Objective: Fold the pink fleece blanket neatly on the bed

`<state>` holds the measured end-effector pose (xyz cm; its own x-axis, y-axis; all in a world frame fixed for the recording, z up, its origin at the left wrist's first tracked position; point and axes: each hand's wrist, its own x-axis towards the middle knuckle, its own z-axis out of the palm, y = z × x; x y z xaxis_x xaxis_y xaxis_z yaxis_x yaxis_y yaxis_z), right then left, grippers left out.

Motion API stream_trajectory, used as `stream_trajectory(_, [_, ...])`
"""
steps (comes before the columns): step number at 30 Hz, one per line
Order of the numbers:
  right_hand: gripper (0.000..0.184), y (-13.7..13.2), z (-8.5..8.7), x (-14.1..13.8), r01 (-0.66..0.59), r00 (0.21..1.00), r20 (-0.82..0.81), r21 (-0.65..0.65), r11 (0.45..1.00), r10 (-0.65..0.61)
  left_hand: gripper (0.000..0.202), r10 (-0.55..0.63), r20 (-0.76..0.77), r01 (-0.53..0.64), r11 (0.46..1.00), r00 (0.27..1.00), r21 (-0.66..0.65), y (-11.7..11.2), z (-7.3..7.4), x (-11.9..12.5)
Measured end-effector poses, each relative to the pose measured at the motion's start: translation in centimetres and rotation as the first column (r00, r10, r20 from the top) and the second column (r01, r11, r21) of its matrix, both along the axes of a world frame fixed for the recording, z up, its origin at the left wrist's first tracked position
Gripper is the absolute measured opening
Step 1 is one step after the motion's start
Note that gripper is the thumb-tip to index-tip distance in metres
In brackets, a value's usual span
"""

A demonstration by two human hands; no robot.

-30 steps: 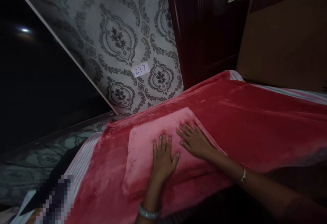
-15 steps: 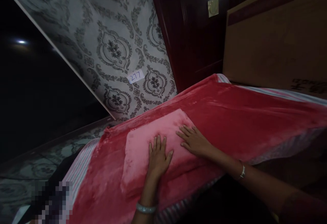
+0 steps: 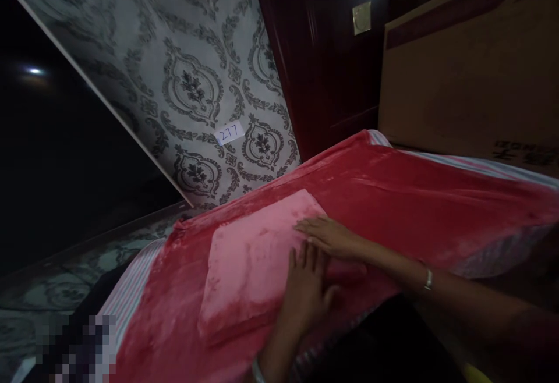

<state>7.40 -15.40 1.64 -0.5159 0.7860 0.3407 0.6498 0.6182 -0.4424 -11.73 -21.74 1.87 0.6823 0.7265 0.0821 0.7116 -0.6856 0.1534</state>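
A folded pink blanket [image 3: 247, 263] lies toward seven o'clock in view atop a spread red blanket [image 3: 406, 202]. At its four o'clock rests the left hand [image 3: 307, 287], at its two the right hand [image 3: 334, 238], fingers extended, gripping nothing. The plush looks soft, light and floppy, best supported beneath its nine and three o'clock edges.

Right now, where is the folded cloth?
In the head view, the folded cloth lies below centre on the red blanket, with left hand and right hand at its right side.
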Motion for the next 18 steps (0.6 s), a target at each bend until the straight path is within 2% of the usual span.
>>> stream_trajectory(3, [0.051, 2.2, -0.4, -1.7, -0.112, 0.989, 0.092, -0.024, 0.993, 0.114, 0.079, -0.064, 0.07, 0.061, 0.997, 0.995, 0.056, -1.2, -1.9, 1.2])
stream_trajectory(6, [0.055, 5.5, -1.0, -1.9, -0.122, 0.971, 0.211, 0.03, 0.992, 0.113, 0.07, -0.067, 0.123, 0.056, 0.995, 0.99, 0.086, -1.9, -3.2, 1.0])
stream_trajectory(9, [0.059, 9.3, -1.2, -0.8, -0.037, 0.966, 0.259, 0.03, 0.999, 0.028, 0.068, -0.058, 0.141, 0.041, 0.992, 0.988, 0.121, -2.2, -3.5, 0.6])
stream_trajectory(13, [0.06, 13.4, -2.2, 0.8, 0.14, 0.97, 0.211, -0.089, 0.986, -0.119, 0.071, -0.064, 0.121, 0.045, 0.987, 0.991, 0.154, -2.1, -3.8, 0.5])
stream_trajectory(18, [0.057, 15.8, -4.3, 1.7, 0.242, 0.964, 0.148, -0.157, 0.958, -0.219, 0.08, -0.081, 0.083, 0.062, 0.976, 0.993, 0.207, -1.8, -4.3, 0.6])
